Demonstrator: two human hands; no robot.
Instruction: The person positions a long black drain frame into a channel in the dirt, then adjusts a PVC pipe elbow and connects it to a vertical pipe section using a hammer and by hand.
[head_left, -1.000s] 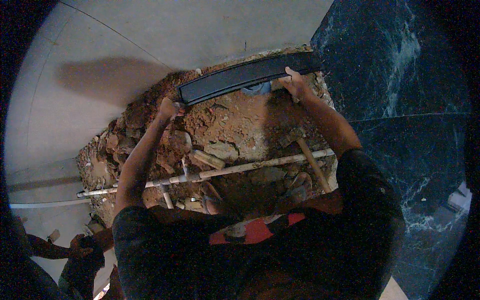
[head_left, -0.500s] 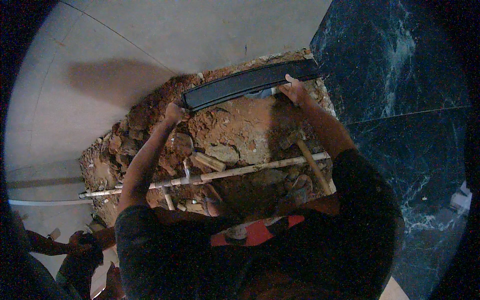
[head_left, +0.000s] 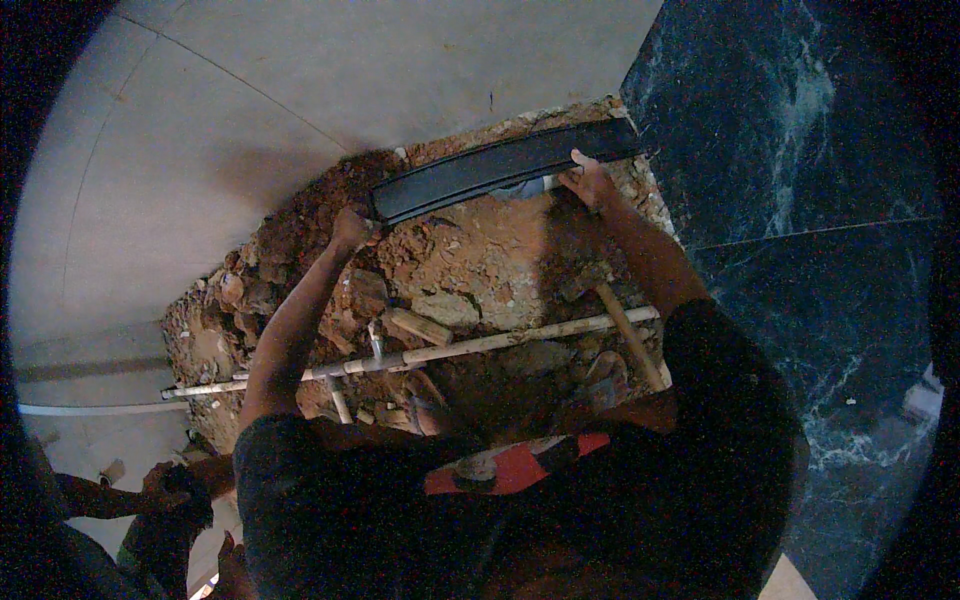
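A long black rectangular panel (head_left: pixel 500 168) with raised edges lies along the far side of a dug-out patch of broken, reddish earth (head_left: pixel 470 255). My left hand (head_left: pixel 354 230) is closed at the panel's left end, its fingertips partly hidden. Farther right, my right hand (head_left: pixel 592 184) grips the near edge, thumb on top and fingers underneath. Beside those fingers, a pale pipe-like piece (head_left: pixel 535 187) shows just below the panel.
A white pipe (head_left: pixel 480 346) crosses the pit nearer to me. A hammer (head_left: pixel 625 325) rests over it at the right; a wooden block (head_left: pixel 420 325) lies by the rubble. Dark marble slabs (head_left: pixel 790 270) border the right. Another person's hand (head_left: pixel 160 490) shows at lower left.
The panel's left end and my left hand have shifted slightly right. My right hand stays in place on the edge. The shadow on the pale surface at far left has moved right and faded.
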